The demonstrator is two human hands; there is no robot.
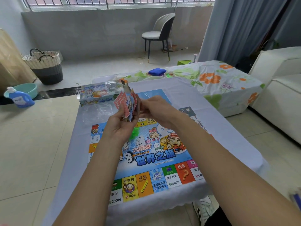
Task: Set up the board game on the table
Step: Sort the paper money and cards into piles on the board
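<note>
The colourful game board (151,159) lies unfolded on a low table covered with a pale cloth (228,136). Above the board's far half, my left hand (118,126) holds a fanned stack of red-backed game cards (126,103) upright. My right hand (156,110) pinches the cards at the right side of that stack. The game box (99,95) sits at the table's far left corner, with a clear plastic wrapper (99,111) lying in front of it. Something small and green (136,132) shows on the board below my left hand, mostly hidden.
Behind the table stands a second surface under a floral cloth (219,82) with a blue cloth (157,71) on it. A white sofa (280,95) is at the right. A detergent bottle (20,98), basin, basket (45,67) and chair (160,35) stand on the floor beyond.
</note>
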